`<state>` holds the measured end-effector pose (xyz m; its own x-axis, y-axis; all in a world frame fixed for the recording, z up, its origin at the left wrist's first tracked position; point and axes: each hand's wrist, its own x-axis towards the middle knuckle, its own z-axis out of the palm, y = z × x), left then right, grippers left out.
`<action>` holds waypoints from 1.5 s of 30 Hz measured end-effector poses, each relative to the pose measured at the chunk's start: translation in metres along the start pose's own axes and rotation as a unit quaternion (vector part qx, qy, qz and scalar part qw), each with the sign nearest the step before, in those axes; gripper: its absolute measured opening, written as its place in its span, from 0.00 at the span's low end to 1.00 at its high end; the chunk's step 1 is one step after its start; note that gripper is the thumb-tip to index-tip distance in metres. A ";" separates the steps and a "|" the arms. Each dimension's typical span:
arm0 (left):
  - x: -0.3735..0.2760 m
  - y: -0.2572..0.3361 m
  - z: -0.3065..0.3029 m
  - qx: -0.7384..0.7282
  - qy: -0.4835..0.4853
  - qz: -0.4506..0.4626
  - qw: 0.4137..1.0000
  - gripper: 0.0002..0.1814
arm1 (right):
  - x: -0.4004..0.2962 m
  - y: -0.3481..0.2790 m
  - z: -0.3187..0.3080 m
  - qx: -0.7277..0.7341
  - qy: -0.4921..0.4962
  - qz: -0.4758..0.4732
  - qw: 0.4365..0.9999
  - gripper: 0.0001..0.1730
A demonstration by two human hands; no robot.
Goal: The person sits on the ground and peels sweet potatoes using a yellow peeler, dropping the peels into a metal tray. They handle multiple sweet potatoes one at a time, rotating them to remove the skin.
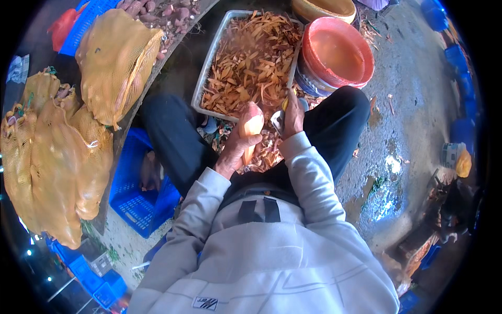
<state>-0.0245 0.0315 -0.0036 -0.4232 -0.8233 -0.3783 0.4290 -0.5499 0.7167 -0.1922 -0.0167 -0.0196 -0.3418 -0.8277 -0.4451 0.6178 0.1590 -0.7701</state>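
Observation:
My left hand (232, 152) grips a sweet potato (251, 125) upright between my knees. Its lower part shows peeled orange flesh, while reddish skin covers the top end. To the right of it, my right hand (294, 117) is closed around a peeling tool with a pale metal blade (277, 121) and a bit of yellow at its upper end; the fingers hide most of the handle. The blade and the sweet potato are apart. Beneath both hands lies a heap of peelings (268, 151).
Ahead stands a pale plastic tray (199, 84) full of peelings, with a red-rimmed bucket (368, 62) of cloudy liquid to its right. Mesh sacks (57, 157) and loose sweet potatoes (180, 15) lie left, above a blue crate (129, 188). Wet concrete floor (408, 98) extends right.

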 end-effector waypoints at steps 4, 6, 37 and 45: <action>0.008 -0.012 -0.012 0.028 -0.030 0.018 0.999 0.42 | 0.006 -0.001 0.015 -0.013 -0.008 -0.125 0.992 0.19; 0.005 -0.010 -0.005 0.021 -0.042 0.037 0.998 0.43 | 0.000 -0.011 0.021 -0.108 -0.023 -0.159 0.981 0.18; 0.000 -0.001 0.001 0.172 -0.022 0.021 0.985 0.29 | 0.044 0.009 0.022 -0.308 -0.112 -0.220 0.919 0.20; -0.001 0.002 0.004 0.196 -0.056 -0.012 0.979 0.45 | 0.133 0.029 -0.024 -0.292 0.135 -0.163 0.933 0.18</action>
<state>-0.0265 0.0318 0.0006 -0.5240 -0.7777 -0.3474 0.0875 -0.4549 0.8862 -0.2368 -0.1089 -0.1118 -0.6588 -0.7297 -0.1830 -0.0135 0.2546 -0.9669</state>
